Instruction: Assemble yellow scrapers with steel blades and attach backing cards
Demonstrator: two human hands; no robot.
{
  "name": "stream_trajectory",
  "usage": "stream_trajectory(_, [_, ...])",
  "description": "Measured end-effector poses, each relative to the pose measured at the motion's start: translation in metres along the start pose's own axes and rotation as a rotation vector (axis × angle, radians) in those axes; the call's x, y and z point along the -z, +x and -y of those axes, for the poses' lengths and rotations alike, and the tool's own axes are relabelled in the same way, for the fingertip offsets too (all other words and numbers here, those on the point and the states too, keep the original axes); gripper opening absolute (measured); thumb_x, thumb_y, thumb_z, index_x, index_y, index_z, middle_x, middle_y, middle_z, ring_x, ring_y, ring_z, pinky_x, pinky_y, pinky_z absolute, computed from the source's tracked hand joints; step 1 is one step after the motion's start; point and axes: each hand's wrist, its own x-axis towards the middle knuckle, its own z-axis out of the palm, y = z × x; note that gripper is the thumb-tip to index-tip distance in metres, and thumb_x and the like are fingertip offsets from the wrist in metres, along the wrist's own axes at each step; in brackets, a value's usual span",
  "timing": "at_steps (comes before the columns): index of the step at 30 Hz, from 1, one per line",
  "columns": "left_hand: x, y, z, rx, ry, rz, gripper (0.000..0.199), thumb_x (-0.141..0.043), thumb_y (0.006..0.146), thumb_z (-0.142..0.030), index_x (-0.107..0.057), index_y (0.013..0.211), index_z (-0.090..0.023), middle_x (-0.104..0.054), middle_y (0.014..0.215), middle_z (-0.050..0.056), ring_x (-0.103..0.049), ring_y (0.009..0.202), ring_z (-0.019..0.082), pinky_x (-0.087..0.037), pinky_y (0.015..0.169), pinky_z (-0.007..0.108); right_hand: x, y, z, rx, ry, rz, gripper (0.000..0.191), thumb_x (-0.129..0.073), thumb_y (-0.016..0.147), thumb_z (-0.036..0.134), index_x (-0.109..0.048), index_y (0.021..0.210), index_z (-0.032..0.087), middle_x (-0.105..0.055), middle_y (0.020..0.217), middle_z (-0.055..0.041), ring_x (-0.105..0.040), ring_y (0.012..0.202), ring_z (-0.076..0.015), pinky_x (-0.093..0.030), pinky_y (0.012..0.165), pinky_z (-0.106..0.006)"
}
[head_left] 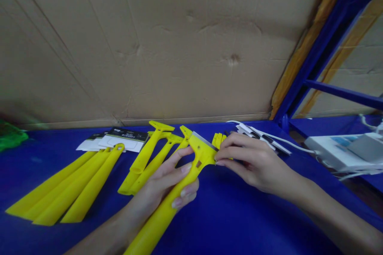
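Note:
My left hand (163, 185) grips the handle of a yellow plastic scraper (201, 153), with its fingers curled around the neck. A metal blade (205, 140) shows at the scraper's wide head. My right hand (254, 159) pinches the right end of that head, fingertips next to the blade. Small yellow pieces (218, 140) lie just behind these fingers, partly hidden. Several loose yellow scrapers (146, 159) lie beyond my left hand, and several long yellow handles (66, 189) lie further left. White and black printed cards (119, 140) sit behind them, and more cards (260, 137) sit behind my right hand.
All of this lies on a blue table (227, 215). A creased cardboard sheet (149, 48) rises behind it, beside a blue metal frame (326, 44). A white device (344, 151) with a white cable (287, 141) stands at right, and something green (10, 135) lies at the far left.

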Motion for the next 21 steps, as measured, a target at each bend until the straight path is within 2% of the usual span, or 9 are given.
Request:
stream_trajectory(6, [-0.001, 0.0, 0.002, -0.023, 0.089, -0.01, 0.05, -0.082, 0.09, -0.041, -0.049, 0.126, -0.028, -0.062, 0.063, -0.005, -0.045, 0.046, 0.006, -0.031, 0.048, 0.015, 0.0, 0.003, 0.007, -0.088, -0.072, 0.17, 0.018, -0.051, 0.105, 0.01, -0.065, 0.097, 0.014, -0.064, 0.099, -0.0105, -0.059, 0.09, -0.0216, -0.05, 0.079, -0.034])
stream_trajectory(10, [0.0, 0.002, 0.003, -0.117, 0.148, -0.007, 0.041, -0.076, 0.095, -0.038, -0.051, 0.125, -0.026, -0.064, 0.064, -0.004, -0.047, 0.046, 0.006, -0.034, 0.048, 0.016, 0.003, 0.003, 0.01, -0.198, 0.049, 0.153, 0.015, -0.051, 0.102, 0.011, -0.063, 0.096, 0.017, -0.065, 0.095, -0.0078, -0.061, 0.086, -0.0194, -0.051, 0.078, -0.034])
stream_trajectory(13, [-0.001, 0.001, 0.003, -0.252, 0.263, -0.042, 0.03, -0.071, 0.098, -0.037, -0.056, 0.121, -0.026, -0.063, 0.064, -0.005, -0.049, 0.046, 0.007, -0.036, 0.046, 0.016, 0.005, 0.005, 0.008, -0.468, 0.359, 0.055, 0.007, -0.062, 0.095, 0.019, -0.064, 0.088, 0.019, -0.07, 0.08, -0.0035, -0.065, 0.071, -0.0164, -0.053, 0.068, -0.03])
stream_trajectory(16, [-0.005, -0.004, 0.002, -0.378, 0.546, -0.138, 0.016, -0.065, 0.102, -0.033, -0.063, 0.116, -0.027, -0.066, 0.069, -0.002, -0.057, 0.052, 0.012, -0.046, 0.046, 0.019, 0.006, 0.008, 0.003, -0.758, 0.693, -0.012, 0.013, -0.075, 0.082, 0.023, -0.062, 0.079, 0.021, -0.072, 0.067, -0.0007, -0.067, 0.057, -0.0148, -0.053, 0.056, -0.027])
stream_trajectory(18, [-0.006, -0.011, 0.002, -0.569, 0.89, -0.183, 0.029, -0.056, 0.105, -0.025, -0.064, 0.132, -0.03, -0.077, 0.098, 0.007, -0.069, 0.067, 0.016, -0.057, 0.055, 0.023, 0.005, 0.01, -0.001, -0.834, 0.777, -0.072, 0.017, -0.08, 0.075, 0.025, -0.064, 0.08, 0.021, -0.072, 0.062, 0.0008, -0.067, 0.053, -0.0147, -0.051, 0.053, -0.026])
stream_trajectory(19, [-0.006, -0.014, 0.002, -0.645, 1.132, -0.159, 0.037, -0.054, 0.104, -0.017, -0.064, 0.136, -0.031, -0.076, 0.123, 0.012, -0.076, 0.092, 0.023, -0.064, 0.075, 0.032, 0.005, 0.011, -0.002, -0.848, 0.793, -0.109, 0.018, -0.081, 0.073, 0.026, -0.066, 0.082, 0.021, -0.072, 0.061, 0.0015, -0.066, 0.052, -0.0145, -0.051, 0.052, -0.026])
stream_trajectory(21, [-0.006, -0.018, 0.0, -0.783, 1.563, -0.066, 0.054, -0.046, 0.099, -0.004, -0.062, 0.144, -0.029, -0.057, 0.157, 0.019, -0.067, 0.129, 0.036, -0.061, 0.098, 0.051, 0.003, 0.011, -0.003, -0.864, 0.807, -0.156, 0.019, -0.083, 0.072, 0.03, -0.073, 0.083, 0.02, -0.072, 0.062, 0.0015, -0.066, 0.053, -0.0139, -0.052, 0.054, -0.027])
